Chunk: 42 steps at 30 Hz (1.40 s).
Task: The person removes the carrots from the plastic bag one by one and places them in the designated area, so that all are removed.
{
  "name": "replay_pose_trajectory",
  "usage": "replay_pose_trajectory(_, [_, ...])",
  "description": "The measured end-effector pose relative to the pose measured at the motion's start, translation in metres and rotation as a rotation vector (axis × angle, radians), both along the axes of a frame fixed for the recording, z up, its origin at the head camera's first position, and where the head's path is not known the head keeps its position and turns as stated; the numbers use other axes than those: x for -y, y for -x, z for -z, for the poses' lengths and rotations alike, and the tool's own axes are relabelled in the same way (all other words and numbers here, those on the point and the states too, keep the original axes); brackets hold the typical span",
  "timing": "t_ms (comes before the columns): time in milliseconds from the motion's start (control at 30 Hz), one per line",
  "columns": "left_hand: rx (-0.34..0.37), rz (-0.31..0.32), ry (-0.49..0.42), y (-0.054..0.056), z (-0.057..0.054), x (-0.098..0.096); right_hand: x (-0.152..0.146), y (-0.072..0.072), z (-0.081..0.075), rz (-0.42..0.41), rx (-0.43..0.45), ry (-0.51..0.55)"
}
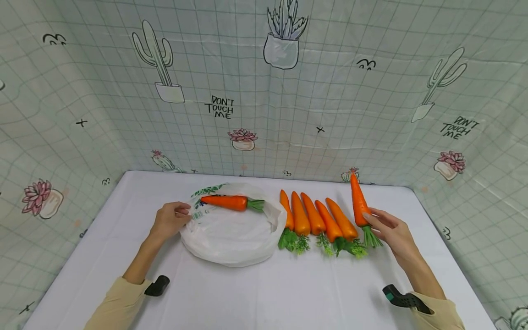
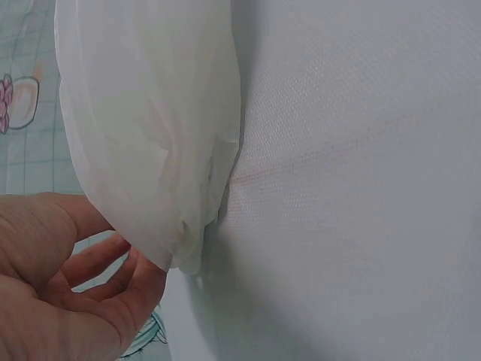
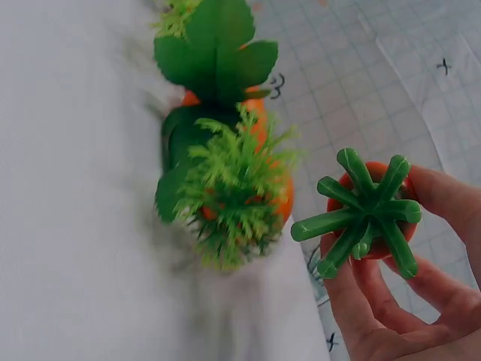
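Observation:
My right hand [image 1: 395, 233] holds an orange carrot [image 1: 358, 201] by its thick end, tip pointing up. In the right wrist view its green stalks [image 3: 368, 210] face the camera, with thumb and fingers around the orange top. My left hand [image 1: 169, 221] pinches the left rim of a white plastic bag [image 1: 231, 254], whose mouth is spread wide. Inside the bag lies another carrot [image 1: 227, 202] with short green stalks. The left wrist view shows the fingers at the edge of the bag [image 2: 150, 135]; part of the grip is hidden behind the plastic.
Several carrots [image 1: 301, 220] with leafy green tops [image 1: 301, 244] lie side by side between the bag and my right hand. They rest on a white-covered table [image 1: 264, 298]. Behind it hangs a gridded cloth [image 1: 288, 101] printed with cacti.

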<state>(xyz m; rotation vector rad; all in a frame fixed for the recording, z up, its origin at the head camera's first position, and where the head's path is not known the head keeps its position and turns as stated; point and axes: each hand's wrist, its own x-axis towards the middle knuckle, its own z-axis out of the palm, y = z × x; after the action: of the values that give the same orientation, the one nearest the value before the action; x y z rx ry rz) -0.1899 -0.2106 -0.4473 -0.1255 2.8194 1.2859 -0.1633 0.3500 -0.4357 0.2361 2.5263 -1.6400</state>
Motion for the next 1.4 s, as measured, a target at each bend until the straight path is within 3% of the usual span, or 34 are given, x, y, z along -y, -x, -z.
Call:
replay_pose_trajectory(400, [-0.013, 0.003, 0.005, -0.001, 0.003, 0.002, -0.010, -0.004, 0.021, 0.024, 0.075, -0.065])
replay_pose_trajectory(767, [0.013, 0.006, -0.001, -0.001, 0.002, 0.002, -0.013, 0.000, 0.027, 0.007, 0.125, -0.185])
replay_pose_trajectory(967, [0.006, -0.001, 0.013, 0.000, 0.001, 0.000, -0.009, 0.002, 0.026, -0.025, 0.081, -0.261])
replay_pose_trajectory(1167, [-0.047, 0.012, 0.047, 0.006, -0.001, -0.001, -0.006, 0.001, 0.023, -0.049, 0.021, -0.309])
replay_pose_trajectory(1400, [-0.108, 0.044, 0.062, 0.015, 0.000, -0.001, 0.005, 0.000, 0.013, -0.024, -0.108, -0.363])
